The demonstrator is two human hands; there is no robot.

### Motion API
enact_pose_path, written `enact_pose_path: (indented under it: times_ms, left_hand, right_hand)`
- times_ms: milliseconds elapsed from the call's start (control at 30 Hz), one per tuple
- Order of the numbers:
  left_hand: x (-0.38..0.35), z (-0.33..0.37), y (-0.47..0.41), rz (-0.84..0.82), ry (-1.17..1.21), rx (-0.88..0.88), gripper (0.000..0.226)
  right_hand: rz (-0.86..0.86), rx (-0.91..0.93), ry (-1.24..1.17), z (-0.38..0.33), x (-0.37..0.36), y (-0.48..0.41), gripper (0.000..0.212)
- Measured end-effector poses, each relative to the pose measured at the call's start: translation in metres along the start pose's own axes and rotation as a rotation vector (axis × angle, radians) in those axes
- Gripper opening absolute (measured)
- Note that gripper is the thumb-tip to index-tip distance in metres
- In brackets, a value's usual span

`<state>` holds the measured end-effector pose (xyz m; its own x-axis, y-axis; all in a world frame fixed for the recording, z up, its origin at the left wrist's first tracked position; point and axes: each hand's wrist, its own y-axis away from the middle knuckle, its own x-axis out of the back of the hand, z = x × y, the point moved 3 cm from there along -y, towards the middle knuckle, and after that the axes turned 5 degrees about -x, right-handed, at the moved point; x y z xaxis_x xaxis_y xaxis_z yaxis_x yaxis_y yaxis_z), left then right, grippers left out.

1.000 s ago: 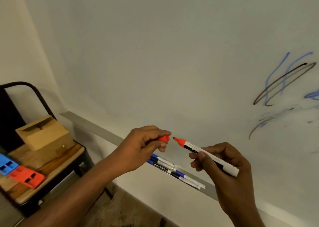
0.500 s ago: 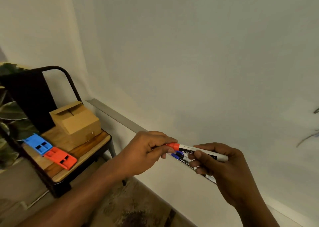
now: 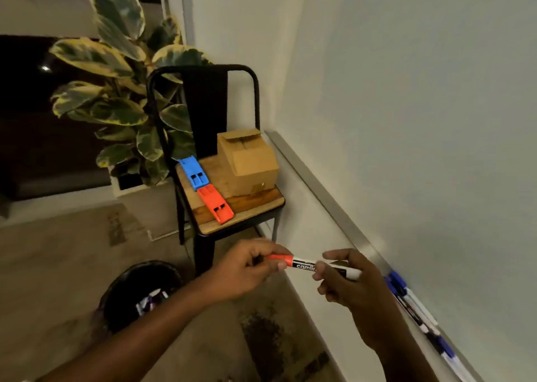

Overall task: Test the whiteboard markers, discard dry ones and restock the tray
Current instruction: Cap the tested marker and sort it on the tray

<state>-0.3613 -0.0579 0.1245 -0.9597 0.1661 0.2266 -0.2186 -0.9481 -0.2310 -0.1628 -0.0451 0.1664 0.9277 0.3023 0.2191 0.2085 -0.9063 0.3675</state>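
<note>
**Asker:** Where is the marker, and how are your hands set?

**Me:** The red marker point(image 3: 305, 264) is in mid-air in front of me, between the chair point(image 3: 238, 213) and the whiteboard point(image 3: 421, 120). My left hand point(image 3: 250, 271) pinches its red cap point(image 3: 280, 259). My right hand point(image 3: 348, 288) is curled round the white barrel. The hands are near each other, joined only by the marker.

**Asker:** Which way does it point?

**Me:** Its long axis runs almost level across my view. The capped tip points to my left, out over the black bin point(image 3: 116, 294) that sits lower down. The tail end points right, toward the tray point(image 3: 334, 204) under the board, where blue and black markers point(image 3: 412, 306) lie in a row.

**Asker:** What could go wrong from here?

**Me:** I can't tell whether the cap is pressed fully home — a loose cap would let the tip dry out, or it could slip off in my fingers. If this one is dry and I set it in the tray instead of the bin, it mixes with the others. And a careless drop could miss the bin — it is low and off to my left, so the marker might roll under the chair.
</note>
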Motion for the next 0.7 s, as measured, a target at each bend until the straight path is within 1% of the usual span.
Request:
enact_pose_path:
  times_ms: [67,133,167,267,333,433,500,567,633,700]
  left_hand:
    - [0.007,-0.034,0.028,0.133,0.169,0.223,0.018]
    - [0.012,-0.059,0.054,0.277,0.290,0.374,0.018]
    - [0.015,-0.069,0.065,0.341,0.327,0.418,0.016]
    - [0.026,-0.090,0.085,0.473,0.392,0.488,0.021]
    - [0.031,-0.103,0.091,0.555,0.399,0.524,0.025]
    - [0.036,-0.119,0.091,0.680,0.404,0.608,0.028]
    - [0.037,-0.130,0.087,0.757,0.434,0.652,0.020]
    - [0.037,-0.139,0.084,0.830,0.484,0.686,0.012]
    - [0.035,-0.143,0.082,0.921,0.558,0.709,0.014]
    - [0.033,-0.147,0.081,1.027,0.627,0.741,0.015]
  right_hand:
    - [-0.095,-0.012,0.149,0.015,-0.026,-0.021,0.021]
    - [-0.204,-0.076,0.166,0.032,-0.051,-0.037,0.014]
    - [-0.243,-0.117,0.161,0.040,-0.062,-0.044,0.015]
    - [-0.310,-0.175,0.174,0.051,-0.092,-0.070,0.017]
    - [-0.367,-0.199,0.153,0.052,-0.107,-0.089,0.016]
    - [-0.433,-0.221,0.140,0.053,-0.128,-0.122,0.021]
    - [-0.476,-0.211,0.169,0.054,-0.141,-0.143,0.025]
    - [-0.501,-0.207,0.189,0.058,-0.151,-0.162,0.023]
    - [-0.533,-0.229,0.197,0.061,-0.161,-0.176,0.019]
    - [-0.579,-0.289,0.184,0.066,-0.171,-0.188,0.017]
